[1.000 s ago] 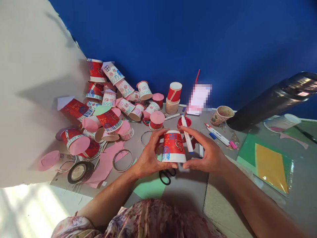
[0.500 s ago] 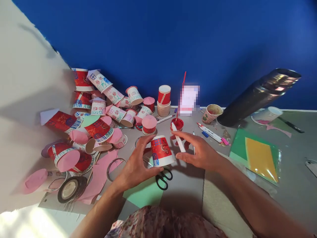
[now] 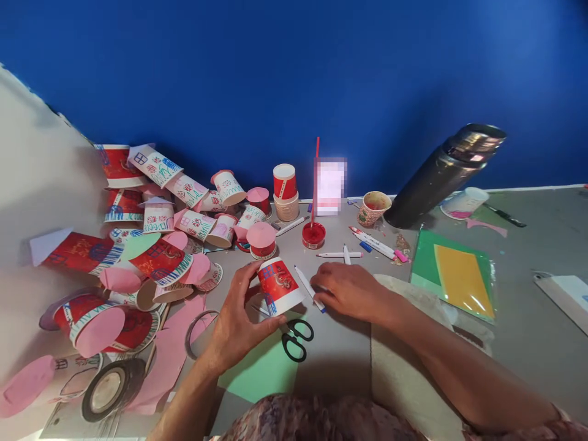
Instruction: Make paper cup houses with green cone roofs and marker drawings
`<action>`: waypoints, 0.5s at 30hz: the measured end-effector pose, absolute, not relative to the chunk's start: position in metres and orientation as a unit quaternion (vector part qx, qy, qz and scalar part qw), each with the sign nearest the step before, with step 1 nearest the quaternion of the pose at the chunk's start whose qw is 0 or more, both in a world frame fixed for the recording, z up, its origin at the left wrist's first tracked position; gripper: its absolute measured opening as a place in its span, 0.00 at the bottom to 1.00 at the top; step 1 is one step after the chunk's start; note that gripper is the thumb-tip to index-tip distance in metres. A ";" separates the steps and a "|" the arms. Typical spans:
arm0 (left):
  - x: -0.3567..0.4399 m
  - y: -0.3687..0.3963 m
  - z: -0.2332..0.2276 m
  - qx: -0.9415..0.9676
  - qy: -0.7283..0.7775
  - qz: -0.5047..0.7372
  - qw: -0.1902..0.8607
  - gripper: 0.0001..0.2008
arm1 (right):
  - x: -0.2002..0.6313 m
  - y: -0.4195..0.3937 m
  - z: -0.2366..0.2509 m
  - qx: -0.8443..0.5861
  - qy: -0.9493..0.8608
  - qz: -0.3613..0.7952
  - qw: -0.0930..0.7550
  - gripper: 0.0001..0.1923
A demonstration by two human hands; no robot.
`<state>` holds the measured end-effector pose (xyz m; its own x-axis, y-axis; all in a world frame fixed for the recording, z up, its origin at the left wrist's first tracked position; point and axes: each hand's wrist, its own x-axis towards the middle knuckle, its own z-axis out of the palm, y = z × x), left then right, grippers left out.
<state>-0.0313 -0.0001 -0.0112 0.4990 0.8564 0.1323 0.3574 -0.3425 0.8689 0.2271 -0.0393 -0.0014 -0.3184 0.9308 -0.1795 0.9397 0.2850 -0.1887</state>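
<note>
My left hand [image 3: 236, 312] is wrapped round a red and white paper cup [image 3: 281, 285] with blue marker drawing on its side, and holds it tilted above the table. Just right of the cup, my right hand [image 3: 342, 289] has curled fingers against a white marker with blue ends [image 3: 309, 288]. The marker slants, and its grip is partly hidden. Beyond that hand lie a pink-tipped marker [image 3: 328, 255] and another white marker [image 3: 346, 253]. Black-handled scissors [image 3: 297, 339] rest below the cup, beside green paper [image 3: 260, 373].
Several decorated paper cups [image 3: 160, 260] are piled at left, near a tape roll [image 3: 108, 392] and pink paper [image 3: 168, 355]. A red paint pot [image 3: 313, 235] with a stick stands behind. A black flask [image 3: 436, 177] and a packet of coloured paper [image 3: 454, 275] are at right.
The view has shifted right. My right hand has moved down with its fingers drawn in, uncovering markers behind it. My left hand still holds the cup, now tilted more.
</note>
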 end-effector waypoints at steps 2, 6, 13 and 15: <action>-0.033 0.001 -0.011 0.765 0.400 0.314 0.396 0.39 | 0.239 -0.036 0.002 0.620 0.777 -0.102 0.025 0.13; -0.036 0.004 -0.012 0.761 0.410 0.330 0.379 0.39 | 0.261 -0.036 0.005 0.662 0.746 -0.059 0.042 0.15; -0.040 0.006 -0.017 0.752 0.418 0.320 0.396 0.40 | 0.280 -0.043 -0.019 0.633 0.768 -0.089 -0.036 0.09; -0.040 0.006 -0.020 0.741 0.418 0.319 0.417 0.41 | 0.285 -0.047 -0.024 0.621 0.773 -0.085 -0.096 0.08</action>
<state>-0.0402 0.0056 -0.0197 0.4475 0.8855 0.1248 0.3525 -0.3030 0.8854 0.2846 -0.0466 -0.0243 -0.2100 0.9768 0.0423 0.9443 0.2138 -0.2502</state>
